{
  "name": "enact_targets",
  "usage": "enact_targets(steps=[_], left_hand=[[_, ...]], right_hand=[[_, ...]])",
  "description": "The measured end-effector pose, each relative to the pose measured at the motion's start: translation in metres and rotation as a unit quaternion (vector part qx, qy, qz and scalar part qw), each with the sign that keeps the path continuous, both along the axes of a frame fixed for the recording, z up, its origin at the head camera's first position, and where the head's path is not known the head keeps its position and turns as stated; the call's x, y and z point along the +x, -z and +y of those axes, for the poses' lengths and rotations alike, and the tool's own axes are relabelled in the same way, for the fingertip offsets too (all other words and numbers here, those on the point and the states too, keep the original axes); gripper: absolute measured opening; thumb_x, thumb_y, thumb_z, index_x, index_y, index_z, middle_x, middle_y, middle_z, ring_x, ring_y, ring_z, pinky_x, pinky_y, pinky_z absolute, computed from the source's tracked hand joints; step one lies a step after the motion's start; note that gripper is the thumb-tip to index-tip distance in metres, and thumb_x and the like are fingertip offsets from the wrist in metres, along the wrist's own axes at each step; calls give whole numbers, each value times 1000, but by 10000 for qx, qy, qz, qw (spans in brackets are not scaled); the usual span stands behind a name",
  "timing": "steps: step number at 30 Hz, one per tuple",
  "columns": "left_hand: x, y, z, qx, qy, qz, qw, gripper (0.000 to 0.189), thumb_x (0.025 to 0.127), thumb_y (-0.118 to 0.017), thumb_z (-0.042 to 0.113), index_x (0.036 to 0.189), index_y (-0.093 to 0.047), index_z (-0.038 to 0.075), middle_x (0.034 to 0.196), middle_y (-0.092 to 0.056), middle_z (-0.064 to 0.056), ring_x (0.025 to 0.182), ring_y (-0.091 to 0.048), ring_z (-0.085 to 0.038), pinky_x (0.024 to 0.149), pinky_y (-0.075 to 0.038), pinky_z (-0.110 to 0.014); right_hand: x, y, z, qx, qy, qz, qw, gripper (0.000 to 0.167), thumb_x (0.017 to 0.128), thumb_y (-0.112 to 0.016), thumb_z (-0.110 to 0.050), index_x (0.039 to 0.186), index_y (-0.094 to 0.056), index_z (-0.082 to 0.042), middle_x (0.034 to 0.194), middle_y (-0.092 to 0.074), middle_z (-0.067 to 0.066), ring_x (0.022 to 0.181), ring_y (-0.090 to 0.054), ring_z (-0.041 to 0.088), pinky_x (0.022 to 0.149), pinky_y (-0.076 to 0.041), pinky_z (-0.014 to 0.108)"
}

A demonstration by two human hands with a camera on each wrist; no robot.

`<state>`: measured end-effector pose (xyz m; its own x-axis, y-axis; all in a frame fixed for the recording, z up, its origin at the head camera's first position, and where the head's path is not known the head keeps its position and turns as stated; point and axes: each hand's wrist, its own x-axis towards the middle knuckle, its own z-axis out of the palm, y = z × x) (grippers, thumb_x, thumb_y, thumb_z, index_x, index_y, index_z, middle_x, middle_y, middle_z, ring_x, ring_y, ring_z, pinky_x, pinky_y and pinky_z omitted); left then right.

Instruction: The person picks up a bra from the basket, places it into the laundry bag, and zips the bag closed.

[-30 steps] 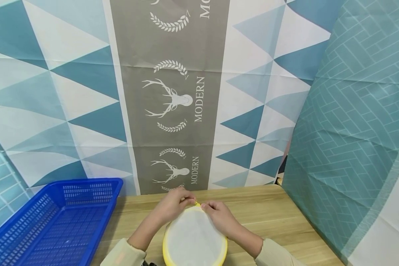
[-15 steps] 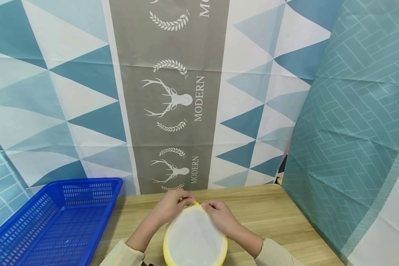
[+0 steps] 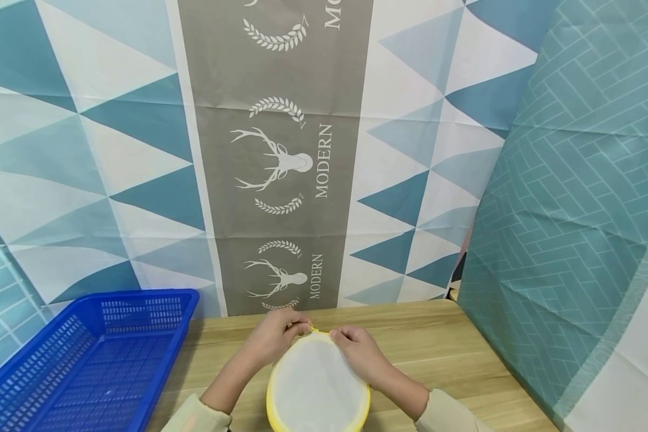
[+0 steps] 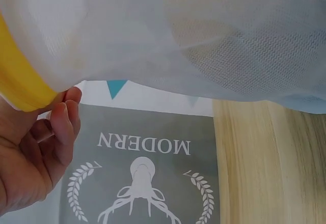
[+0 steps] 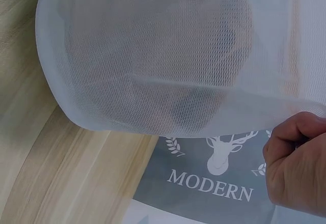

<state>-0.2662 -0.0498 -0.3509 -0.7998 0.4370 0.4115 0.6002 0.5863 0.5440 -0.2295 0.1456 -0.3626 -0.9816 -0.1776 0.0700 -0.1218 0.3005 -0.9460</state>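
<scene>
A white mesh laundry bag (image 3: 320, 384) with a yellow rim hangs upright between my hands, its round end facing me in the head view. At the far top of that rim, my left hand (image 3: 278, 337) pinches beside a small yellow tab (image 3: 314, 329). My right hand (image 3: 360, 355) grips the rim just to the right of the tab, thumb on the near side. The left wrist view has the yellow rim (image 4: 20, 71) in the fingers and the soft mesh side stretching away. Through the right wrist view, the bag's sheer mesh (image 5: 153, 56) spreads beside curled fingers.
A blue plastic basket (image 3: 164, 354) with perforated sides stands on the left. Beneath the bag is a wood-grain table (image 3: 437, 336). A patterned cloth (image 3: 281, 198) hangs behind the table, and a teal cloth (image 3: 567, 240) hangs along the right side.
My left hand has shifted slightly left with the yellow tab, so the gap between the hands is a little wider. The right hand keeps nearly the same place on the rim.
</scene>
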Motion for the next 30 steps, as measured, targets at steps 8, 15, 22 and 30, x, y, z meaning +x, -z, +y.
enact_targets(steps=[8,15,22,30], left_hand=[[-2,-1,3,-45,56,-119,9999,12,90,-60,19,89,-72,16,81,-66,6,75,-59,-6,65,-47,-20],[-2,-1,5,-9,248,-277,9993,15,91,-58,20,92,-71,13,83,-67,4,76,-60,-8,65,-48,-21],[-2,-1,4,-5,271,-262,9993,13,91,-58,19,92,-71,14,83,-67,5,76,-59,-7,65,-48,-21],[-1,-1,2,119,129,-252,9995,13,91,-59,19,91,-71,14,82,-67,4,76,-60,-8,64,-48,-20]], right_hand=[[-1,-1,1,32,92,-41,9999,36,96,-47,-32,89,-63,0,66,-54,-3,53,-51,8,49,-46,25],[-6,-6,-1,271,-103,-83,9995,41,95,-49,-42,89,-60,-3,72,-55,-1,58,-52,9,52,-46,27],[-9,-4,-6,296,-5,-45,9996,30,94,-54,-30,89,-63,-1,76,-58,0,59,-52,8,52,-46,26],[-6,-4,-7,276,71,77,9996,30,96,-52,-27,93,-64,0,75,-57,0,59,-51,9,53,-46,27]])
